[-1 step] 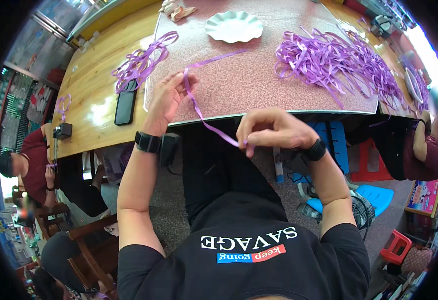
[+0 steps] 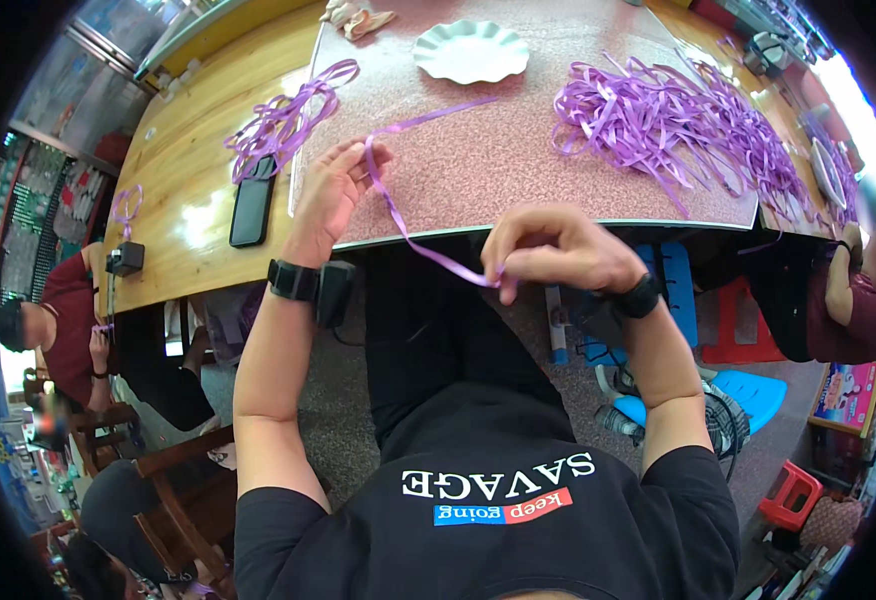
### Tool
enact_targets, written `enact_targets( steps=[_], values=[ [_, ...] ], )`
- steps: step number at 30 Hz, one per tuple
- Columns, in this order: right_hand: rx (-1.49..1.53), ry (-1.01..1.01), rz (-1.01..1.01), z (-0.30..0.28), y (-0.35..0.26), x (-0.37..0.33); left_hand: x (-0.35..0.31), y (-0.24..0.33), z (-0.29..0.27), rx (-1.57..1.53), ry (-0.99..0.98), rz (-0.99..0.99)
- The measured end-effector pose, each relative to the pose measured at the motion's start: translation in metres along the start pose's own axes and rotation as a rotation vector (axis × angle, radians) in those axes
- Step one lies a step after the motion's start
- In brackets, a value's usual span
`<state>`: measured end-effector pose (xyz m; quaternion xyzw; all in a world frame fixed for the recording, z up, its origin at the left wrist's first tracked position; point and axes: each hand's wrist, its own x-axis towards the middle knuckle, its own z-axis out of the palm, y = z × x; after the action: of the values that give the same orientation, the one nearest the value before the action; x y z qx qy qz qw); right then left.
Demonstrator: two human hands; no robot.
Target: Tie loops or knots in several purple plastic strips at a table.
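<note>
A thin purple ribbon (image 2: 413,243) runs between my two hands at the near edge of the table. My left hand (image 2: 340,185) pinches it near the upper part, and a loose end stretches over the mat toward a scalloped pale plate (image 2: 471,52). Lower down and to the right, my right hand (image 2: 561,250) grips the other end between thumb and fingertips, out past the table edge. The stretch between the hands hangs in a slack curve. Left of my left hand, a bundle of purple ribbons (image 2: 293,115) lies partly over a black phone (image 2: 251,212).
A large tangled heap of purple ribbons (image 2: 648,120) covers the right of the speckled mat (image 2: 458,165). On the wooden table's left edge sits a small black box (image 2: 125,259). Co-workers sit at both sides. Blue chairs (image 2: 743,393) and a red stool (image 2: 790,495) stand at right.
My right hand has shifted slightly up and to the right with its end of the ribbon. My left hand stays almost in place.
</note>
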<state>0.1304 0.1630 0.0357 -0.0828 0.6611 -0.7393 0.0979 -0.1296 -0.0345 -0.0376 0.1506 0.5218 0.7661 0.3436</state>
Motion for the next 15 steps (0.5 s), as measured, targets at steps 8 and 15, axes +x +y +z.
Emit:
enact_targets(
  steps=[8,15],
  values=[
    [0.043,0.359,-0.611,-0.094,-0.036,-0.016,-0.004,0.003,-0.019,-0.21,0.091,0.024],
    [-0.832,1.424,-0.55,-0.122,-0.021,0.008,-0.029,-0.014,0.016,-0.187,-0.121,0.092]
  ],
)
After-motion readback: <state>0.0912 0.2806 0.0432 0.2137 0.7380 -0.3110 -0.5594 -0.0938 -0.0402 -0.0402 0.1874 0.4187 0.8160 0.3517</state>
